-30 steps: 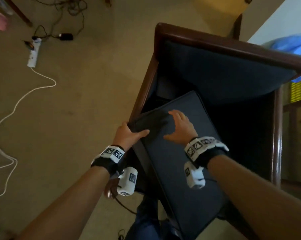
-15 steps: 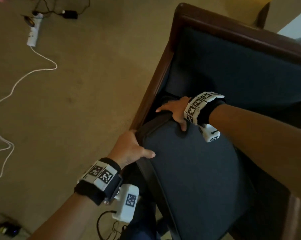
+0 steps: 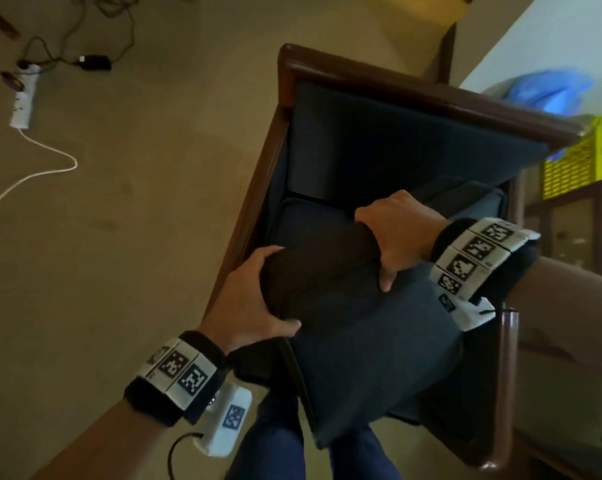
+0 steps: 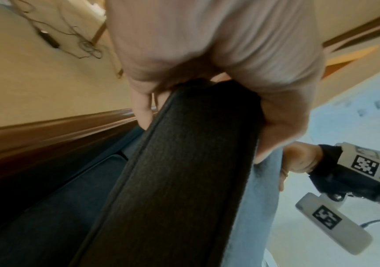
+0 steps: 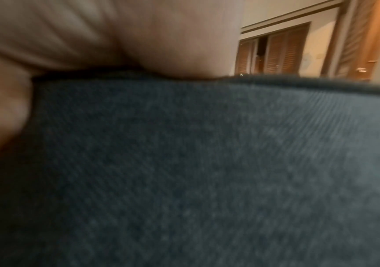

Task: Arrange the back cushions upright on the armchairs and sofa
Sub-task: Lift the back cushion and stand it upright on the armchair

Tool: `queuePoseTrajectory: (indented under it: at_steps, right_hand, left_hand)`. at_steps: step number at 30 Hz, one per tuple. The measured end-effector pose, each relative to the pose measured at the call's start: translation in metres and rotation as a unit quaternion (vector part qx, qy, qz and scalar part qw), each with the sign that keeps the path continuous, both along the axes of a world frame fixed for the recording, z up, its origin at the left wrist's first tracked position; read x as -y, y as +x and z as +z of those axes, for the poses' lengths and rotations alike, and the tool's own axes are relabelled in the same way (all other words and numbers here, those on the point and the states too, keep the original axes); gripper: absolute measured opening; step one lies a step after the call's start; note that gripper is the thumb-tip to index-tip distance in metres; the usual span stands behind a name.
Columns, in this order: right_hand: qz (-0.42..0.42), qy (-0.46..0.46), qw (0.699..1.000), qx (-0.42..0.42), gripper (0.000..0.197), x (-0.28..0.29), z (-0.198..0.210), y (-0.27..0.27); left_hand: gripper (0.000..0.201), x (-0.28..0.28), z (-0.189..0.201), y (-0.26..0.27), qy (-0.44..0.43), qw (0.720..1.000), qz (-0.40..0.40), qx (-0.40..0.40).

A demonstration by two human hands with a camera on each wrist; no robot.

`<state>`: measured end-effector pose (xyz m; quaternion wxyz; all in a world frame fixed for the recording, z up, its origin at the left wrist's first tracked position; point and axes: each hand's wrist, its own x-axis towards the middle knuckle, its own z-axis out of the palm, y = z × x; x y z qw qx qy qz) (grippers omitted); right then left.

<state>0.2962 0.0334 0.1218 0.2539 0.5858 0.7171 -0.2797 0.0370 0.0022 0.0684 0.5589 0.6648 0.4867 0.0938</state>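
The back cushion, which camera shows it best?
The head view: the whole back cushion shows tilted in the armchair, left hand and right hand gripping its top edge. The left wrist view shows only its dark edge; the right wrist view, blurred blue fabric.

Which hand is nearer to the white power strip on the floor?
Left. The left hand grips the cushion at its edge on the floor side, toward the power strip. The right hand grips the cushion's top edge farther inside the armchair.
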Motion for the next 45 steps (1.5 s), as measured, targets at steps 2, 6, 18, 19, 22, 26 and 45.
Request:
queuePoseTrajectory:
  at_steps: [2, 6, 18, 19, 22, 26, 45]
  right_hand:
    - [-0.067, 0.034, 0.997, -0.019, 0.066, 0.025, 0.024, 0.015]
    - [-0.205, 0.140, 0.968, -0.039, 0.063, 0.076, 0.065, 0.051]
    - [-0.211, 0.391, 0.895, -0.039, 0.102, 0.152, 0.053, 0.042]
    - [-0.193, 0.388, 0.900, -0.043, 0.107, 0.152, 0.050, 0.039]
    - [-0.174, 0.369, 0.913, -0.023, 0.119, 0.170, 0.053, 0.057]
    - [-0.278, 0.329, 0.902, -0.012, 0.123, 0.221, 0.053, 0.110]
    - [-0.338, 0.444, 0.766, -0.320, 0.073, 0.108, 0.139, 0.037]
  left_hand:
    - [0.102, 0.000, 0.019, 0.013, 0.050, 0.998, -0.041, 0.016]
    - [0.096, -0.003, 0.057, 0.053, 0.137, 0.984, -0.090, 0.066]
    - [0.107, -0.021, 0.102, 0.089, 0.268, 0.940, -0.143, -0.155]
    - [0.107, -0.022, 0.101, 0.086, 0.276, 0.927, -0.151, -0.205]
    - [0.111, -0.016, 0.098, 0.075, 0.343, 0.877, -0.189, -0.278]
    - [0.113, -0.008, 0.089, 0.068, 0.381, 0.864, -0.193, -0.267]
    - [0.110, -0.024, 0.100, 0.027, 0.327, 0.936, 0.009, -0.129]
